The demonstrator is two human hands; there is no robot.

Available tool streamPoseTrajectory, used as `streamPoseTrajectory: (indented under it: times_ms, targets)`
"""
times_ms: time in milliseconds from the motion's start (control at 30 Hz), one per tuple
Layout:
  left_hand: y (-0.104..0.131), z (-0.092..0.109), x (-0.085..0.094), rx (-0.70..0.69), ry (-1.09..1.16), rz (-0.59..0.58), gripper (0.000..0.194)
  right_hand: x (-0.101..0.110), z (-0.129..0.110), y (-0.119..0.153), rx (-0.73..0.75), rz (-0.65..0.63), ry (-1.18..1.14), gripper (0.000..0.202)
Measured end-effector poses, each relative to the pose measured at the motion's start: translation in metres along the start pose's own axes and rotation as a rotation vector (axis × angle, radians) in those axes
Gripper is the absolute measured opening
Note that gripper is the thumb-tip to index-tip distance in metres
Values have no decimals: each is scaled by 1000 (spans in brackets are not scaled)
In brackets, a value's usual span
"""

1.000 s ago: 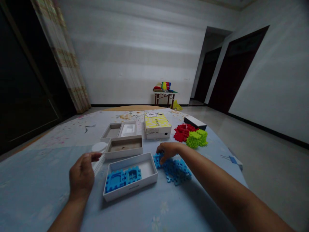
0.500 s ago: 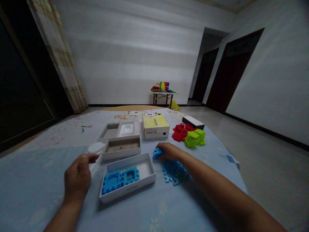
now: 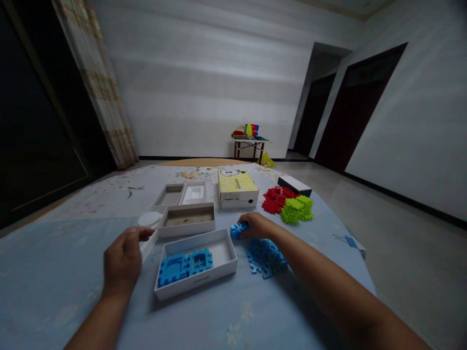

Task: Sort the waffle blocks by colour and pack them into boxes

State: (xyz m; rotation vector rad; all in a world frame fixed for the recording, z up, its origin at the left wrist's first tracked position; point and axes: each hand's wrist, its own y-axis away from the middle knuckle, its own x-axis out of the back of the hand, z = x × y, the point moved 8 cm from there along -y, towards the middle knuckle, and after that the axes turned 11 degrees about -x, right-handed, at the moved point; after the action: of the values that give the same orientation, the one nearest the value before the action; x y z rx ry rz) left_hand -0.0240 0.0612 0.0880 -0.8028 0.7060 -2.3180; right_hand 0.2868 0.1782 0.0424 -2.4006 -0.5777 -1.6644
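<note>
My right hand (image 3: pixel 256 225) is closed around a blue interlocking tile piece (image 3: pixel 238 230), held just beyond the right end of a white open box (image 3: pixel 226 272). In that box's left part lie blue toothed tiles (image 3: pixel 173 269). More blue tiles (image 3: pixel 266 257) are heaped on the cloth under my right forearm, which partly covers them. My left hand (image 3: pixel 124 255) hovers left of the box with its fingers loosely bent, the index finger reaching out, and nothing visible in it. Close to its fingertips are a white round object (image 3: pixel 149 218) and a white strip-like object (image 3: pixel 149 247), partly hidden.
Behind the white box stand a second shallow box (image 3: pixel 187 228), a grey tray (image 3: pixel 170 196) and a white insert (image 3: pixel 194 193). A yellow-and-white box (image 3: pixel 238 189) sits at centre. To the right are red pieces (image 3: pixel 275 199), green pieces (image 3: pixel 296 210) and a black-and-white box (image 3: pixel 295 185).
The camera view has shifted slightly. My right hand with the blue piece has come a little closer to the box's right end. My left hand stays beside the box.
</note>
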Motion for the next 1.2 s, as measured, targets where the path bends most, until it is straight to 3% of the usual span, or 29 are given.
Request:
streamPoseTrajectory:
  times_ms: [300,467,667,767,900,1000,1200]
  targets:
    - [1,-7,0,-7,-6,31,38,5,-2,-5,-5,-62,-46,46]
    - [1,-11,-2,-13,-2,25,38,2,2,-6,15,-108,-126,38]
    - [1,-19,-4,-13,-23,20,40,21,3,-5,40,-15,-344,33]
    - [1,-19,-4,-24,-31,21,40,36,-15,5,72,19,-452,40]
    - [1,-21,-4,-14,-37,16,39,27,-56,19,136,-196,-381,41]
    - [1,-22,-4,-17,-29,17,39,14,-72,23,90,-306,-215,41]
    - [2,-20,-6,-27,-15,18,41,12,-82,14,50,-266,11,45]
